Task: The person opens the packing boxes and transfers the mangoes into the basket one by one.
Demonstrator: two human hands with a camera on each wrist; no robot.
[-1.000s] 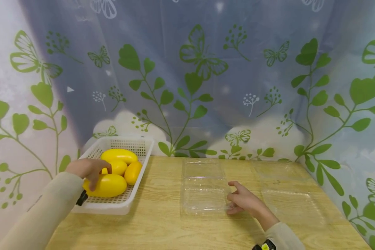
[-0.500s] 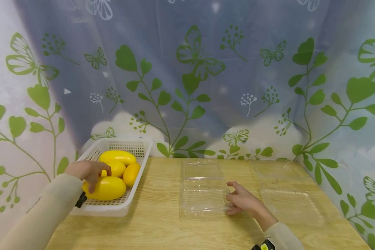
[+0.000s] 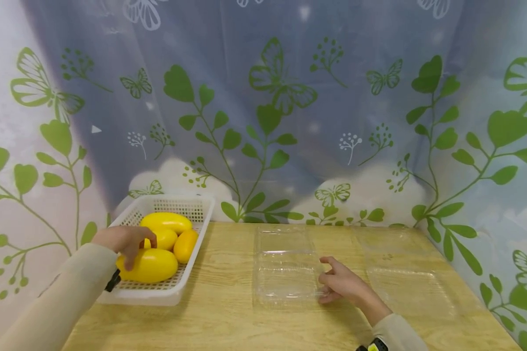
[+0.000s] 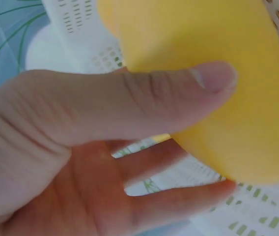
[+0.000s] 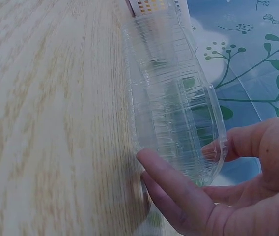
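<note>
A smooth yellow mango-like fruit lies at the front of a white perforated plastic basket. My left hand grips its left end. In the left wrist view the thumb presses along the yellow skin, with the other fingers reaching round the fruit's far side. A clear plastic clamshell container stands on the table with its lid part folded back. At its right side my right hand holds the wall; the right wrist view has the fingers on both sides of the transparent edge.
Behind the gripped fruit, several more yellow fruits sit in the basket. Another clear plastic container lies open on the wooden table at the right. A patterned curtain rises at the back and both sides.
Both hands keep their places on the fruit and the container. The head view shifts only slightly.
</note>
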